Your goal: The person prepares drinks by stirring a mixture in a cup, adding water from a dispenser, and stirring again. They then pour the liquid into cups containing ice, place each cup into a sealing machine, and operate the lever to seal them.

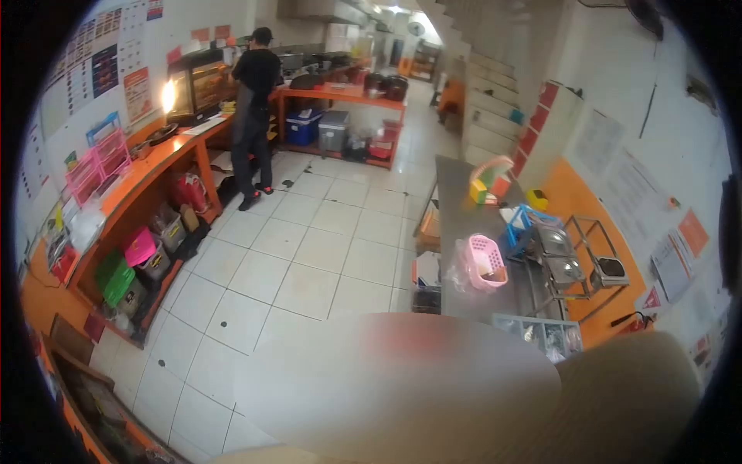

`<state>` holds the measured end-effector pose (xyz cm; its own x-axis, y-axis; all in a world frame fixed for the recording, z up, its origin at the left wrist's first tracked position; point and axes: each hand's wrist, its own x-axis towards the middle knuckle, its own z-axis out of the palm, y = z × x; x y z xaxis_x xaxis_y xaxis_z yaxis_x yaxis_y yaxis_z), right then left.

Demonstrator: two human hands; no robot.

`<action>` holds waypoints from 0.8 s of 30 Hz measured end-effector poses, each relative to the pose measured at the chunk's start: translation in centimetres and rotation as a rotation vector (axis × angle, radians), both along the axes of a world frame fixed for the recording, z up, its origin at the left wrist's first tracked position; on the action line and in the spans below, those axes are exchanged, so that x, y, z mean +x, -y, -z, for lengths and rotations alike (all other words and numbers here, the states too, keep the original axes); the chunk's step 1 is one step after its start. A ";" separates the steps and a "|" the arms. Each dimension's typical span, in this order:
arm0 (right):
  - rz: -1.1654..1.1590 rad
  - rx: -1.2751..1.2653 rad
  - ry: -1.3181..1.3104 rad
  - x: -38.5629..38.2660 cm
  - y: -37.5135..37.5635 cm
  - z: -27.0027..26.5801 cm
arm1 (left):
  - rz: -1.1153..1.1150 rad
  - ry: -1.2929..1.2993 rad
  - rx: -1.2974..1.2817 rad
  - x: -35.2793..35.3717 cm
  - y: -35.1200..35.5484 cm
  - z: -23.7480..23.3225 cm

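Neither my left hand nor my right hand can be made out. A large, pale blurred shape (394, 394) with a reddish patch fills the bottom centre, very close to the camera; what it is cannot be told. Beside it, at the lower right, is a beige surface (630, 398), also too close to identify. Just beyond them stands a grey metal-topped counter (457, 205). On it are a pink plastic basket (485, 261), a blue rack (522, 224), metal food containers (553, 241) and a grey divided tray (550, 332).
A person in dark clothes (255, 108) stands far off beside an orange counter (154, 166) and a lit glass display case (207, 87). A blue cooler box (302, 127) and a grey one (334, 130) sit on a low shelf. Stairs (487, 108) rise behind the metal-topped counter; white floor tiles (309, 240) lie between.
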<state>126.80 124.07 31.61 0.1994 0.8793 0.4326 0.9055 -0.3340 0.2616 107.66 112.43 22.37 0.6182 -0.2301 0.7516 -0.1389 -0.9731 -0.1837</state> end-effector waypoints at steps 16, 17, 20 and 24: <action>0.111 0.282 0.073 4.0 11.3 -0.7 | 0.095 -0.017 -0.107 1.2 3.7 2.0; 0.113 0.315 0.086 4.6 12.8 -0.8 | 0.106 -0.018 -0.119 1.3 4.2 2.3; 0.099 0.433 0.150 5.3 18.1 -1.9 | 0.136 0.002 -0.175 1.1 7.3 3.3; 0.155 0.530 0.367 3.0 28.1 -2.4 | 0.064 -0.076 -0.305 -2.0 6.8 6.0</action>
<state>129.78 95.97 34.01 0.0634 0.5018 0.8627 0.7201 -0.6215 0.3086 105.68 105.59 16.39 0.6667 -0.0410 0.7442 -0.2036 -0.9705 0.1289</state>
